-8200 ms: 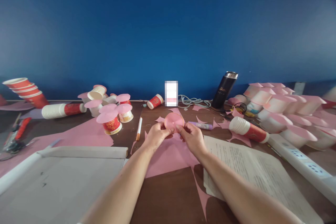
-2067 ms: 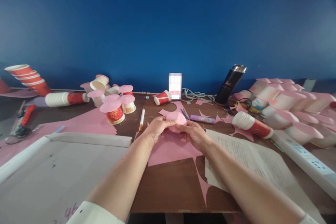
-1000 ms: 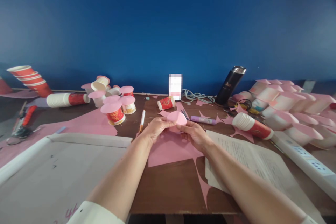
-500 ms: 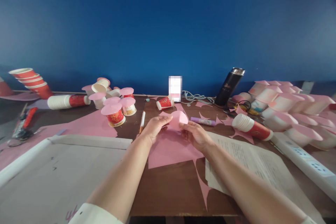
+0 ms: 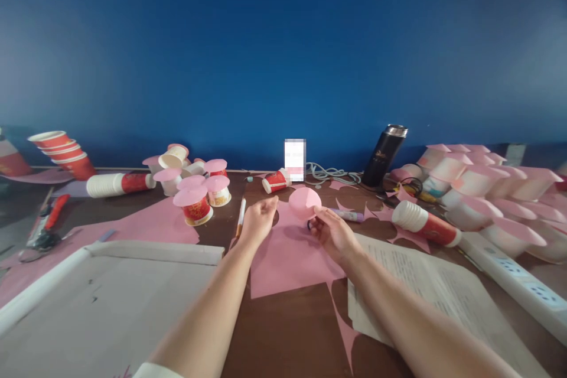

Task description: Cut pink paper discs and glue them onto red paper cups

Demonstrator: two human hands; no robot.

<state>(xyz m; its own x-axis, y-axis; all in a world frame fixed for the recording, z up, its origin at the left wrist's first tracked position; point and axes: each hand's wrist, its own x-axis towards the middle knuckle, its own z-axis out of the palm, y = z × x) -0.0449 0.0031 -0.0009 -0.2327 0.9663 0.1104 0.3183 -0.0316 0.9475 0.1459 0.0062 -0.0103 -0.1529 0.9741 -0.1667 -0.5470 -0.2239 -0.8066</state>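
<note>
Between the thumb and fingers of my right hand point(image 5: 330, 230) is a round pink paper disc point(image 5: 305, 203), held by its right edge. A small dark item, too small to make out, shows under those fingers. My left hand point(image 5: 257, 220) is to the left of the disc and apart from it, its fingers curled together; whether anything is inside is hidden. Below both hands lies a pink paper sheet point(image 5: 283, 266) with a curved cut in its upper left edge. A lying red cup point(image 5: 275, 181) is just beyond my hands.
Disc-topped cups point(image 5: 197, 211) stand at left, near stacked cups point(image 5: 119, 184) and a white tray point(image 5: 155, 251). Rightward are a purple glue stick point(image 5: 349, 215), black flask point(image 5: 383, 156), cup stack point(image 5: 425, 223), printed paper point(image 5: 425, 283), power strip point(image 5: 514, 271) and many pink-topped cups point(image 5: 509, 236).
My left hand has let go of the pink disc and drawn slightly left. The disc stays in my right hand, now facing the camera more fully. The view has tilted up.
</note>
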